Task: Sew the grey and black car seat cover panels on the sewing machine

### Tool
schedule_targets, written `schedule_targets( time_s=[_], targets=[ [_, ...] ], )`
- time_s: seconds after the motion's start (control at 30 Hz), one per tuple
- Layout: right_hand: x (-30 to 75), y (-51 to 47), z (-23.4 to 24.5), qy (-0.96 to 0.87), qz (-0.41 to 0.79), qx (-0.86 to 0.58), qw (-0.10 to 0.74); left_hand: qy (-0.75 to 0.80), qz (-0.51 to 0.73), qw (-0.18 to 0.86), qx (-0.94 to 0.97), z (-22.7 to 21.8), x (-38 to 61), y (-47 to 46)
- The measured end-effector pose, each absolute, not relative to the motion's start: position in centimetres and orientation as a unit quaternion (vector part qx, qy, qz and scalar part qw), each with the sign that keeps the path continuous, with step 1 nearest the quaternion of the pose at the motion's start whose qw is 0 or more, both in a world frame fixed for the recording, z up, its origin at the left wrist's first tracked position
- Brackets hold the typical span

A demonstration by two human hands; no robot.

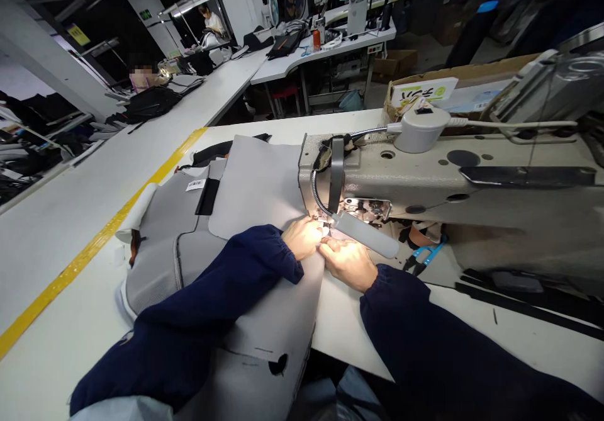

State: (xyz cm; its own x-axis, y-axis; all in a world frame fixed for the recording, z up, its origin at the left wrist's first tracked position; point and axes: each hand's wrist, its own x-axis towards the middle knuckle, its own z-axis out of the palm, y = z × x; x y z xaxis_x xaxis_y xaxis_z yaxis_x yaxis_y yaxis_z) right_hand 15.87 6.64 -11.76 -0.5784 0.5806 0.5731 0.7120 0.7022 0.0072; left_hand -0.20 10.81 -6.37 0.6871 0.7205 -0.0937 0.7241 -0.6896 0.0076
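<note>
Two hands met at the needle area of the sewing machine, under the glare of its small lamp. The left hand lay on the grey fabric panel, fingers curled down and pinching the panel's edge right by the presser foot; the right hand sat just beside it, touching it, fingers bent onto the same edge. Exact grip was partly washed out by the light, so how tightly they pinched could not be told.

The panel was light grey, smooth and matte, with a rounded outline. It spread from the machine bed across the white table and down toward the person's lap, where a dark notch showed near its lower edge. Its left part overlapped a stack of grey mesh pieces with piped seams, a white barcode label and a black strip. Both forearms wore dark navy sleeves with gathered cuffs.

Blue-handled thread snips lay on the table under the machine arm, near the right hand. A yellow tape line ran along the table at left. Other workers sat at benches far behind.
</note>
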Motion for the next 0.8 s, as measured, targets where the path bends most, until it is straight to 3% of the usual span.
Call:
schedule_targets(
  time_s=[0.33, 0.53, 0.67, 0.73, 0.8],
  targets=[
    [16.2, 6.7, -13.0, -0.885, -0.077, -0.33, 0.32, 0.38, 0.011, 0.037, 0.924, -6.0, -0.2, 9.2],
    [17.6, 7.5, -13.1, -0.853, 0.146, -0.318, 0.387, 0.375, 0.019, 0.033, 0.926, -4.7, -11.1, 2.7],
    [17.9, 8.0, -13.1, -0.829, 0.191, -0.333, 0.408, 0.537, -0.056, -0.086, 0.837, -4.6, -17.4, 3.9],
    [17.8, 8.2, -13.0, -0.832, 0.18, -0.328, 0.41, 0.579, -0.123, -0.068, 0.803, -3.8, -18.5, 4.9],
    [17.5, 8.4, -12.8, -0.841, 0.161, -0.323, 0.403, 0.617, -0.201, 0.018, 0.761, -2.0, -18.8, 4.9]
  ],
)
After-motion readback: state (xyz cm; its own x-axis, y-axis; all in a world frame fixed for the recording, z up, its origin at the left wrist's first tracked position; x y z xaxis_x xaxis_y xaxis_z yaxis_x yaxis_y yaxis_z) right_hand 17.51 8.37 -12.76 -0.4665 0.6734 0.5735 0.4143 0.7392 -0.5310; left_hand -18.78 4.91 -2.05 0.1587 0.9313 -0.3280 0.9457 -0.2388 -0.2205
